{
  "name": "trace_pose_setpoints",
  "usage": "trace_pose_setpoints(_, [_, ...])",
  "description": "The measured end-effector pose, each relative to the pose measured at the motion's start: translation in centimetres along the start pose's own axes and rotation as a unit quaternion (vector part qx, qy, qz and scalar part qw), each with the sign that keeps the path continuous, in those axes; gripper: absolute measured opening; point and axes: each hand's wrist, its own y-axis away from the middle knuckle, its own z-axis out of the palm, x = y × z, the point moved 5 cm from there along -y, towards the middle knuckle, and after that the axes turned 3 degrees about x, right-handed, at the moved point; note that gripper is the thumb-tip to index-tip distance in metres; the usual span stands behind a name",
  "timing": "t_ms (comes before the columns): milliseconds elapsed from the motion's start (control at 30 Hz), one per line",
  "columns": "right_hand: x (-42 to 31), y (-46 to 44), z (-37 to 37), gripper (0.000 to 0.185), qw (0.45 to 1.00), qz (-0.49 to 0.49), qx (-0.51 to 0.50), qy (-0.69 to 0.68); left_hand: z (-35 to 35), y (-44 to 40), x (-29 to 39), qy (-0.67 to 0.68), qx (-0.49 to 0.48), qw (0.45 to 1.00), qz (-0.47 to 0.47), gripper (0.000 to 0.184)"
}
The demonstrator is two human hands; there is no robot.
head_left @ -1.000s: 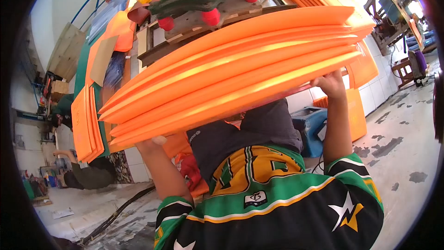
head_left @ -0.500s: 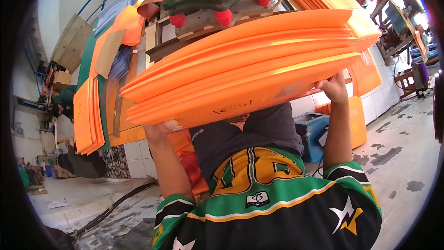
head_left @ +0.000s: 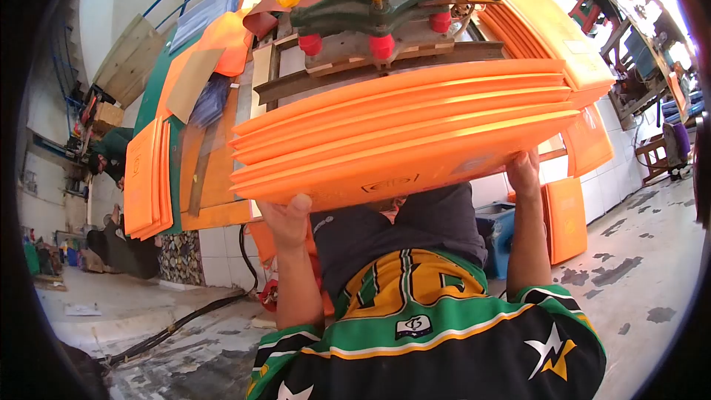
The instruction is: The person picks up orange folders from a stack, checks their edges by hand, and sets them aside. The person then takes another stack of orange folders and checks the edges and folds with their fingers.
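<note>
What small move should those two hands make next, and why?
Perhaps press the stack of flat bright orange sheets closer together: gaps show between its layers, while the bare left hand and bare right hand hold it near opposite ends.

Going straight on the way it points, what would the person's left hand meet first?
The orange stack, which the left hand holds; past that, perhaps the dark metal bar, though depth is unclear.
</note>
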Motion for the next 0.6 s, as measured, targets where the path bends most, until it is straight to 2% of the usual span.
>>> trace_pose_setpoints(33, [0.6,0.2,-0.2,0.084,1.0,-0.009,0.002,-0.011,0.0,0.1,-0.2,0.004,-0.001,1.0,0.001,0.088])
trace_pose_setpoints(67, [1.5,0.5,-0.8,0.09,0.998,-0.028,0.006,0.051,-0.2,0.2,-0.4,0.009,0.0,1.0,0.005,0.09])
trace_pose_setpoints(100, [2.0,0.4,-1.4,0.09,0.998,-0.03,0.008,0.055,-0.3,0.4,-0.5,0.015,-0.001,1.0,0.008,0.091])
trace_pose_setpoints(200, [3.0,0.9,-1.7,0.096,0.99,0.068,-0.081,-0.091,-1.0,0.4,-0.9,0.005,0.01,1.0,0.018,0.096])
trace_pose_setpoints(267, [2.9,0.5,-1.8,0.095,0.994,0.045,-0.065,-0.077,-1.5,0.2,-0.8,-0.007,-0.008,1.0,0.016,0.093])
trace_pose_setpoints(333, [-0.6,0.1,0.5,0.096,0.996,0.007,-0.025,-0.079,-1.5,0.4,-0.2,-0.017,-0.026,0.999,0.011,0.091])
trace_pose_setpoints(433, [-2.0,-0.1,0.7,0.1,0.994,0.0,0.001,-0.108,-2.1,1.1,-0.2,-0.065,0.02,0.996,-0.063,0.081])
trace_pose_setpoints(500, [-2.8,0.3,1.2,0.103,0.995,0.021,0.002,-0.099,-2.4,1.6,-1.0,-0.027,0.03,0.998,-0.051,0.077])
trace_pose_setpoints(600, [-4.3,0.2,2.4,0.09,0.997,-0.053,0.021,-0.047,-1.9,2.2,-1.2,-0.01,0.077,0.997,-0.018,0.07])
